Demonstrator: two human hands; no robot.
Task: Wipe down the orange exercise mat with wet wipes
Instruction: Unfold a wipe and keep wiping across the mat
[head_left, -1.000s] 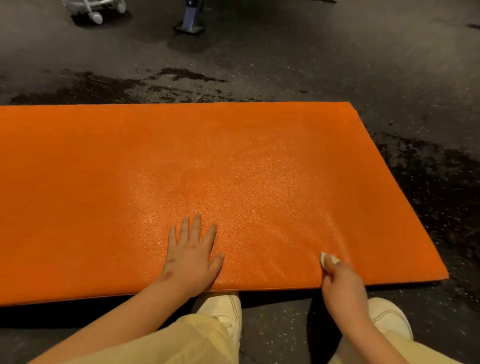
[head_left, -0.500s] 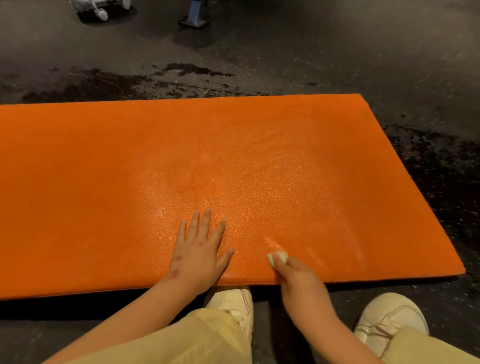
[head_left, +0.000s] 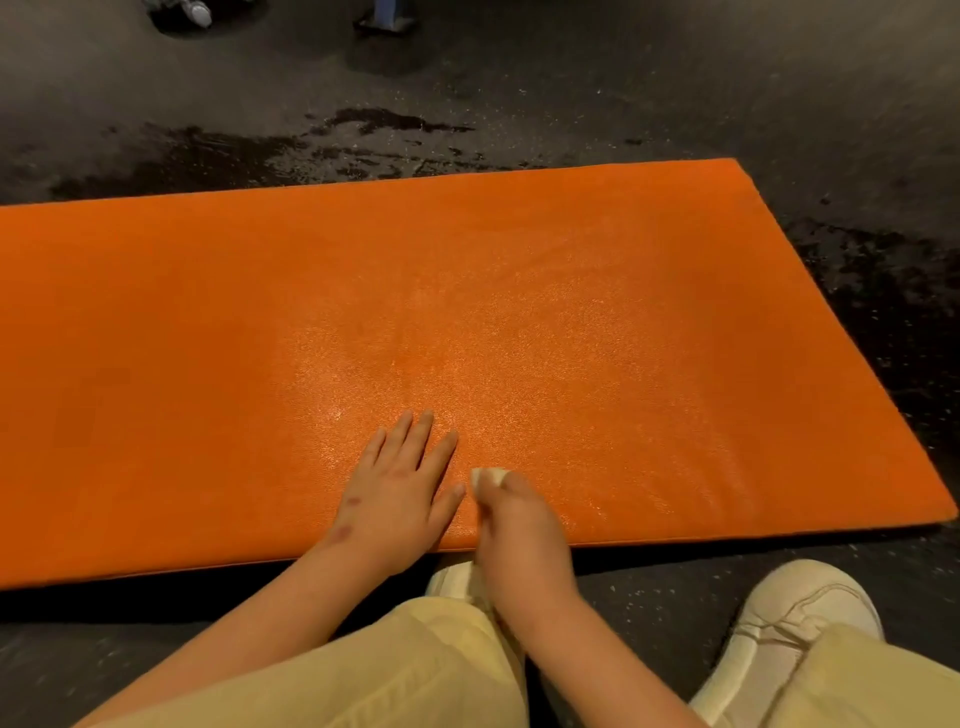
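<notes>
The orange exercise mat (head_left: 571, 312) lies flat on the dark floor and fills most of the view. Its middle and near right part shine damp. My left hand (head_left: 400, 488) lies flat on the mat near its front edge, fingers straight and spread. Right beside it, my right hand (head_left: 519, 525) grips a small white wet wipe (head_left: 488, 475) and presses it on the mat. Only the wipe's tip shows past my fingers.
Dark speckled floor (head_left: 675, 93) surrounds the mat, with wet patches (head_left: 363, 135) behind it and to its right. My white shoes (head_left: 779, 623) and pale yellow trousers (head_left: 415, 670) are at the front. A wheeled object (head_left: 192, 10) and a blue stand base (head_left: 384, 15) sit far back.
My right hand has slid the wipe leftwards along the mat's front edge, from near the right end to right beside my left hand. The left hand has stayed flat in place.
</notes>
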